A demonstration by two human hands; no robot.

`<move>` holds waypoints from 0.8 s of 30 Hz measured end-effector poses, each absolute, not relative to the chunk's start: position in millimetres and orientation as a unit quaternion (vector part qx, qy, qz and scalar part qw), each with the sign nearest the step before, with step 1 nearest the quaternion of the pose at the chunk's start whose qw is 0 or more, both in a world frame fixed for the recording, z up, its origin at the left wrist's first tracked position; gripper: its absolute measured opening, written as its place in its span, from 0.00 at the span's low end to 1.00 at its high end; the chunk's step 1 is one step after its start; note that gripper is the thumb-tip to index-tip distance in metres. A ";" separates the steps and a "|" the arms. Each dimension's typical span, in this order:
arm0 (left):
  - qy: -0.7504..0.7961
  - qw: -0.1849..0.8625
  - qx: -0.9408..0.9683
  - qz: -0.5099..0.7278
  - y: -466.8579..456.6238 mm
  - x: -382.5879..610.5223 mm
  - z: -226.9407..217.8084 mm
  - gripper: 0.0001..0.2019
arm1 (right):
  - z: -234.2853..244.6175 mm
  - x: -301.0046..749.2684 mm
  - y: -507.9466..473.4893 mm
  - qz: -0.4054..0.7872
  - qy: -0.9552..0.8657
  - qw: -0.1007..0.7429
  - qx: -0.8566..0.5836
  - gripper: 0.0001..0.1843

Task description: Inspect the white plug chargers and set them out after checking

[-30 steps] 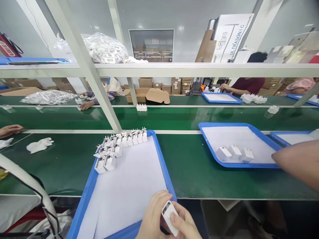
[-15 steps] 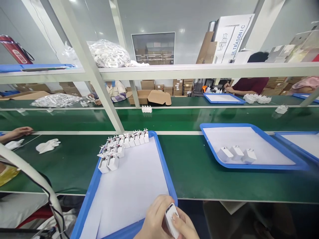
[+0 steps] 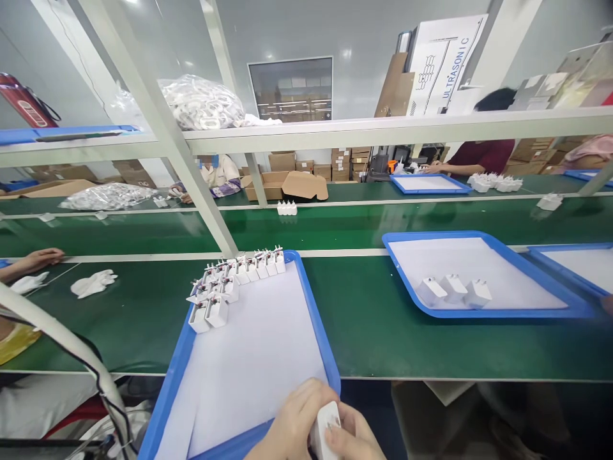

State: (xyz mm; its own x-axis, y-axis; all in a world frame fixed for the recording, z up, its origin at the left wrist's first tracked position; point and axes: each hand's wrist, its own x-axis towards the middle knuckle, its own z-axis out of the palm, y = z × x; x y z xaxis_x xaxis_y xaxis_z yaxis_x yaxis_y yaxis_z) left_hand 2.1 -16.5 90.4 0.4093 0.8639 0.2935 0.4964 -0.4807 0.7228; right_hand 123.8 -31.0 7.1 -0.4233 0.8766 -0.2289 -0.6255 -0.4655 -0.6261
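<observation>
The left hand (image 3: 297, 415) is curling around a white, box-shaped plastic casing with small metal prongs (image 3: 327, 418), and the right hand (image 3: 357, 437) is gripping it from the other side, its thumb resting beside the prongs. Both hands are closing narrowly on the casing, which they are holding at the near right corner of a blue plastic tray lined with white sheeting (image 3: 312, 306). White open-topped plastic housings with parts sticking up (image 3: 216, 313) are crowding that tray's far left corner.

A loose or uneven grip could be letting the smooth casing slip, and since the hands are working near the close edge of the green tabletop (image 3: 378, 358), it could be falling past it. A thumb pushing sideways could be bending the prongs. A careless reach far left could be toppling the tightly packed housings.
</observation>
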 end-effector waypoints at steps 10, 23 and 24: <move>0.479 0.248 0.757 0.370 -8.3 1.6 32.7 0.29 | 30.2 142.8 -15.6 0.598 -0.496 0.416 -0.472 0.25; 0.476 0.195 0.727 0.454 6.7 -0.5 18.4 0.22 | 30.2 147.0 2.3 0.573 -0.517 0.403 -0.492 0.27; 0.475 0.189 0.733 0.449 5.4 -2.8 21.6 0.20 | 29.1 146.0 1.9 0.599 -0.486 0.396 -0.498 0.28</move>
